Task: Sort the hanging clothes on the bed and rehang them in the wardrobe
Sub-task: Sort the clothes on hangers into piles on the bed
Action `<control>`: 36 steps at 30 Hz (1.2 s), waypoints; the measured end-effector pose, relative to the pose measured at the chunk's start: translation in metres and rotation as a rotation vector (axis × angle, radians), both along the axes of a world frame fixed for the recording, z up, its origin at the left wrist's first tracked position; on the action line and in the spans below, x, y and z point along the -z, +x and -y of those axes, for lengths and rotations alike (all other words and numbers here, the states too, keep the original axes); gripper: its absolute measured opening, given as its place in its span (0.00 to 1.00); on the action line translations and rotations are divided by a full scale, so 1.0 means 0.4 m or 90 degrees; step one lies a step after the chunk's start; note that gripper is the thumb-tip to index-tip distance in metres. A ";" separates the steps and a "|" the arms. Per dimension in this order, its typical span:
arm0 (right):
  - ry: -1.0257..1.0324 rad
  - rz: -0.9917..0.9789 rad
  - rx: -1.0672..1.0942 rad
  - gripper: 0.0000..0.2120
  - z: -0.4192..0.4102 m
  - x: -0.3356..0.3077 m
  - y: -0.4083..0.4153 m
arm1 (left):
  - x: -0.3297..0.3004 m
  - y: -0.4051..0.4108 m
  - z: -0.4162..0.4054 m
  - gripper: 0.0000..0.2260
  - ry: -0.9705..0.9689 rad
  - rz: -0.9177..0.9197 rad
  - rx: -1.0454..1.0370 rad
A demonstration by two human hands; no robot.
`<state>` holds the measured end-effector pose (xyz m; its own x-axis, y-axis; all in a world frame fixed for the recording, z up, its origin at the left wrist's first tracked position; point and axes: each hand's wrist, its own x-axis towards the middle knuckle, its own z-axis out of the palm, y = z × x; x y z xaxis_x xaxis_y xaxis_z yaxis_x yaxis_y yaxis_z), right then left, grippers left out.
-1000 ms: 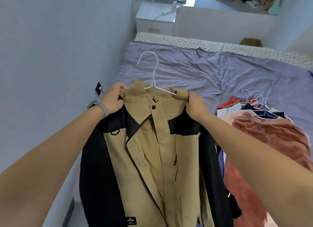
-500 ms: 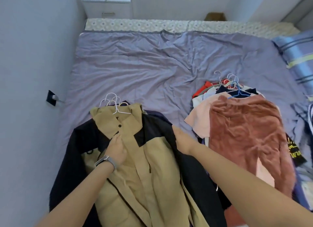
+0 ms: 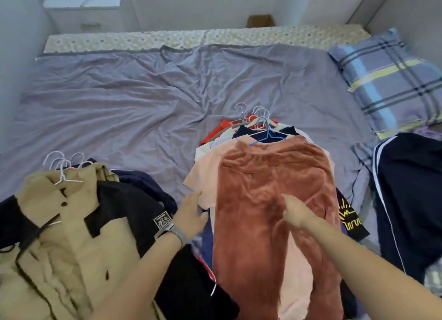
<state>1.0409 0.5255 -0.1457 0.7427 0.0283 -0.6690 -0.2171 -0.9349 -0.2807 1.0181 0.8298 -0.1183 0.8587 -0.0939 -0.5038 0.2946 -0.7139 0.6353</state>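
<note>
Bed w/ purple sheet, plaid pillow rt, white nightstand far-left corner.

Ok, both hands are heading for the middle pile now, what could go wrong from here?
The hanger hooks at the top of the middle pile overlap closely, so lifting the rust fleece garment by its blue hanger may snag others.

The left hand and right hand, both open, are low on the garments, far from the hooks; pulling there could slide clothes off their hangers.

The tan and black jacket lies close beside it, so the sorted piles could mix.
</note>
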 end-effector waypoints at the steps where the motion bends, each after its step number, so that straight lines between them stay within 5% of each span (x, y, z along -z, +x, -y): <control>1: 0.001 -0.017 -0.007 0.24 0.061 0.021 0.016 | 0.008 0.011 0.064 0.26 -0.005 -0.008 -0.014; 9: -0.075 -0.077 -0.037 0.38 0.375 0.141 0.204 | 0.081 0.077 0.426 0.25 -0.026 -0.069 -0.049; 14: -0.083 0.131 -0.048 0.46 0.423 0.196 0.377 | 0.120 0.133 0.464 0.23 0.010 -0.014 -0.119; 23: -0.012 0.136 0.022 0.37 0.448 0.326 0.616 | 0.186 0.160 0.445 0.21 0.056 -0.017 -0.226; 27: 0.037 0.138 0.019 0.35 0.460 0.384 0.593 | 0.204 0.146 0.438 0.20 0.062 -0.030 -0.249; 36: 0.102 0.213 0.036 0.26 0.407 0.217 0.367 | 0.173 0.139 0.470 0.20 0.057 0.048 -0.237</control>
